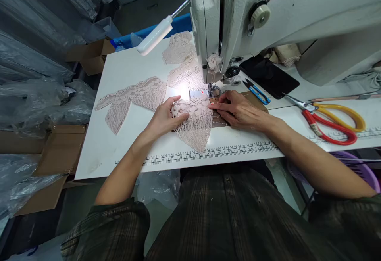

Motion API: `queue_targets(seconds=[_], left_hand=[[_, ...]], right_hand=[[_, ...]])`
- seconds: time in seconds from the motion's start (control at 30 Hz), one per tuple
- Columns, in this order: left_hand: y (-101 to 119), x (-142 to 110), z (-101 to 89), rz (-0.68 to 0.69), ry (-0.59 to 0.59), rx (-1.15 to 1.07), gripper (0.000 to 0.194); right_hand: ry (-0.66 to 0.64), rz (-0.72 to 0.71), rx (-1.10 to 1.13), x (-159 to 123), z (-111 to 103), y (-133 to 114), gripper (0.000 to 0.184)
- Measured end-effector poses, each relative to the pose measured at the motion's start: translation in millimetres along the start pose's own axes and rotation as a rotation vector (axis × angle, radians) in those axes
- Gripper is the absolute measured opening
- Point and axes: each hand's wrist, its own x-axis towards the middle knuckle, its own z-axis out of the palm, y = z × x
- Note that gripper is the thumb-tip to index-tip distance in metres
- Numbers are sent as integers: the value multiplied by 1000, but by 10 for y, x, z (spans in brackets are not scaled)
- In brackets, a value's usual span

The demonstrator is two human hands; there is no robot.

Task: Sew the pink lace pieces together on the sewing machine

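Observation:
A pale pink lace piece lies just in front of the sewing machine needle area, its pointed end toward the table's front edge. My left hand is at its left side, thumb on top of the lace and index finger along the back edge; the other fingertips are partly hidden. At the right edge, my right hand pinches the lace between thumb and fingers, over a brown plate. More lace is spread at the left, and another lace stretch extends behind the needle.
On the right are blue thread snips, a black phone and red-and-yellow scissors. A white lamp hangs over the back. A ruler strip runs along the front edge. Cardboard boxes stand left of the table.

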Motion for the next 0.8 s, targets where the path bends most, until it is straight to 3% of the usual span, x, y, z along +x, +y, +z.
queue_targets(seconds=[0.27, 0.8], left_hand=[[-35, 18, -12, 19, 28, 8, 71], [-104, -6, 24, 74, 41, 38, 73]], right_hand=[[-87, -49, 44, -71, -127, -123, 40], [-80, -88, -75, -72, -112, -162, 36]])
